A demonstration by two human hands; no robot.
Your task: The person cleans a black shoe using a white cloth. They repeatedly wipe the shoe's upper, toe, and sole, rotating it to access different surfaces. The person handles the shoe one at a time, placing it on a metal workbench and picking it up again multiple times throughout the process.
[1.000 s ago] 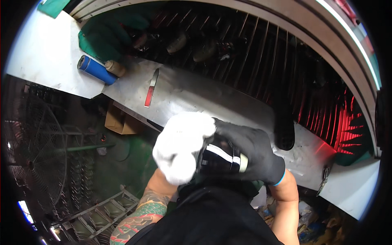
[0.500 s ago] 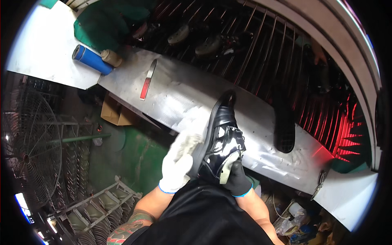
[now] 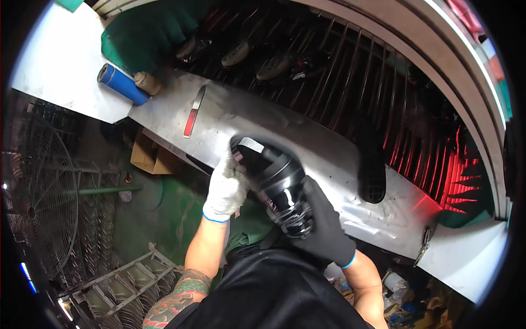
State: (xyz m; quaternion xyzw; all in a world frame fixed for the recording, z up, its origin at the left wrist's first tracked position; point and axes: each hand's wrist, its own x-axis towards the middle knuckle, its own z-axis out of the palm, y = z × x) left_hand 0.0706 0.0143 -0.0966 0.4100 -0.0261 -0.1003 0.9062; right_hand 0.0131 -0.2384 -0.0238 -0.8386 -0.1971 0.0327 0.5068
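Note:
A glossy black shoe [image 3: 282, 175] is in both my hands, above the near edge of the metal ledge [image 3: 235, 115]. My left hand [image 3: 226, 189], in a white glove, grips its far left end. My right hand [image 3: 327, 225], in a dark grey glove, wraps round its right side nearer my body. The shoe is slightly blurred, and part of its surface is hidden by my fingers. To the right, a black shoe sole [image 3: 371, 170] lies across the ledge. A knife with a red handle [image 3: 194, 114] rests on the ledge's left part.
Behind the ledge, a rack of metal rods [image 3: 350, 71] carries several shoes [image 3: 274, 67], with red light at its right end. A blue roll [image 3: 121, 83] and a tan spool [image 3: 147, 83] sit at left. A large fan [image 3: 41, 192] and cardboard box [image 3: 153, 156] stand below.
The shoe has turned in my hands, its far end swinging left. My left hand has moved up to that end; my right hand has shifted up along the right side.

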